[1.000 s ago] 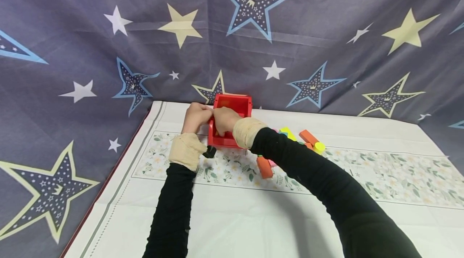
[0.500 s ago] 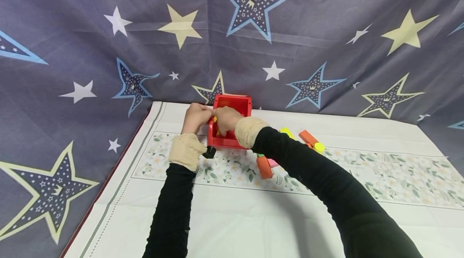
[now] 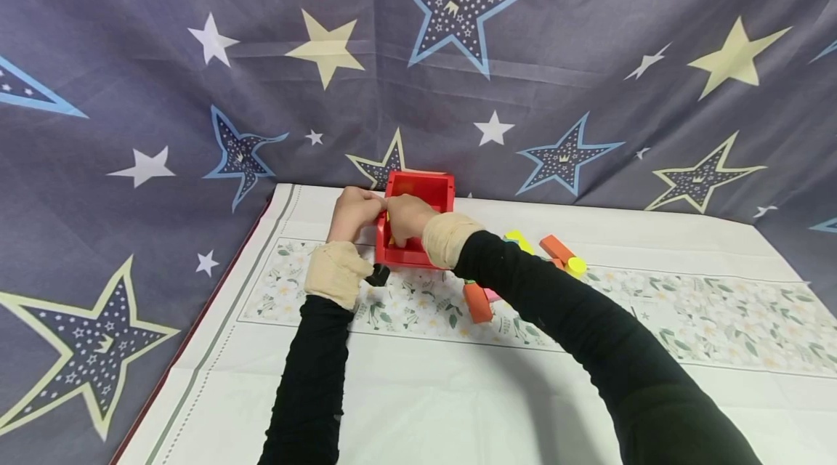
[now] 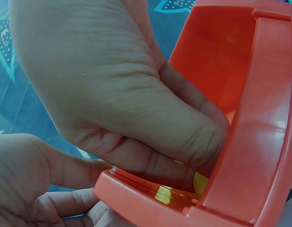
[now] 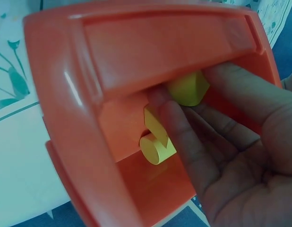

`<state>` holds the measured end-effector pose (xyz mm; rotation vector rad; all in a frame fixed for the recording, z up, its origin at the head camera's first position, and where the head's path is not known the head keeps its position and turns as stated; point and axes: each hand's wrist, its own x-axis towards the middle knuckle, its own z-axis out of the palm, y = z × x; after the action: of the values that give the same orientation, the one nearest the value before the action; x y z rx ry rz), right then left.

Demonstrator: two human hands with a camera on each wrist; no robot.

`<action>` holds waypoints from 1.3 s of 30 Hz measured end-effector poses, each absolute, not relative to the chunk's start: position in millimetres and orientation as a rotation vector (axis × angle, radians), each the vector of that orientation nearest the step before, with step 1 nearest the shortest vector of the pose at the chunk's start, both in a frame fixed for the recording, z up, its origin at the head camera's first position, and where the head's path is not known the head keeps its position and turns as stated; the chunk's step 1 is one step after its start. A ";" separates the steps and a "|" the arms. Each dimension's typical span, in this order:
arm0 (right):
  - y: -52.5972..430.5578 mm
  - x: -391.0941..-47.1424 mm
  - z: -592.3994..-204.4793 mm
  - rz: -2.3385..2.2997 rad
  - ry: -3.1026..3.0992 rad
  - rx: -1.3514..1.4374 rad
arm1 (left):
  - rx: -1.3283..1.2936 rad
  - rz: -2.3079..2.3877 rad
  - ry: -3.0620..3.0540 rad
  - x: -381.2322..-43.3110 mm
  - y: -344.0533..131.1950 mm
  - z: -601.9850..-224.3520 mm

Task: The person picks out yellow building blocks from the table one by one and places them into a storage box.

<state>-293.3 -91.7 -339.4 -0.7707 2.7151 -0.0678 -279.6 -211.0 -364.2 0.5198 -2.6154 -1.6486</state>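
Right hand pinches a yellow block inside the red box; left hand grips its left rim, presumably to stop it sliding!

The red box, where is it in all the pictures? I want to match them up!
Head: the red box is near the middle, left of the loose blocks.
Left wrist: the red box fills the right side and reaches the bottom.
Right wrist: the red box is very big and takes up most of the picture.
Shared landmark: the right hand, reaching into the box in every view.
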 end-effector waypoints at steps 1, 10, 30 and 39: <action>-91.8 -293.2 -339.3 -0.068 2.713 -0.772 | 0.521 -1.646 -2.616 -279.7 -211.1 -364.3; -90.2 -291.6 -338.2 -0.093 2.703 -0.751 | 0.508 -1.667 -2.614 -276.4 -211.0 -360.5; -90.3 -290.7 -338.6 -0.059 2.692 -0.751 | 0.193 -1.700 -2.700 -280.8 -227.4 -373.8; -91.0 -292.1 -340.1 -0.061 2.691 -0.783 | 0.062 -1.777 -2.652 -282.2 -235.0 -379.7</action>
<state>-292.1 -91.0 -340.1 -0.7830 2.6913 -0.0612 -282.2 -235.0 -379.7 0.0621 -2.6524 -1.7772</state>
